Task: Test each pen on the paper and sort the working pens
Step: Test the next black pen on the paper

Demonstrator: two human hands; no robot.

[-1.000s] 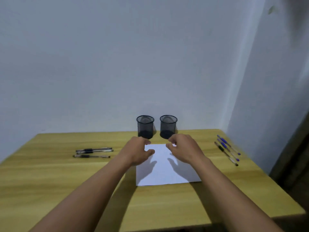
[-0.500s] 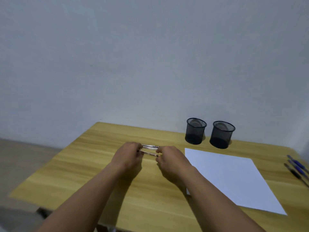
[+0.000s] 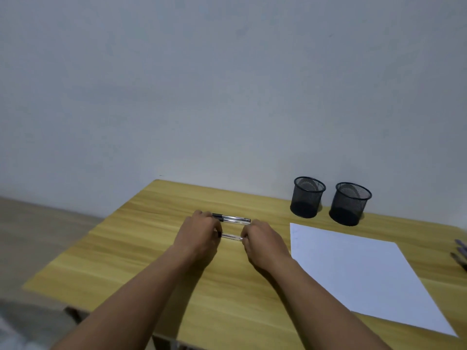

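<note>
A clear-barrelled pen (image 3: pixel 230 236) is held between my two hands just above the wooden table (image 3: pixel 141 253). My left hand (image 3: pixel 199 233) grips its left end and my right hand (image 3: pixel 262 245) pinches its right end. Behind it, more clear pens with black grips (image 3: pixel 233 219) lie side by side on the table. A white sheet of paper (image 3: pixel 353 271) lies to the right. Two black mesh cups (image 3: pixel 307 197) (image 3: pixel 350 203) stand at the back by the wall.
Blue and dark pens (image 3: pixel 461 253) lie at the far right edge of view. The table's left edge drops to the floor (image 3: pixel 38 231). A plain white wall rises behind the table.
My view swung left from the paper to the pens on the left. Both hands moved there from the paper and closed on one pen, drawing it toward me, away from the others.
</note>
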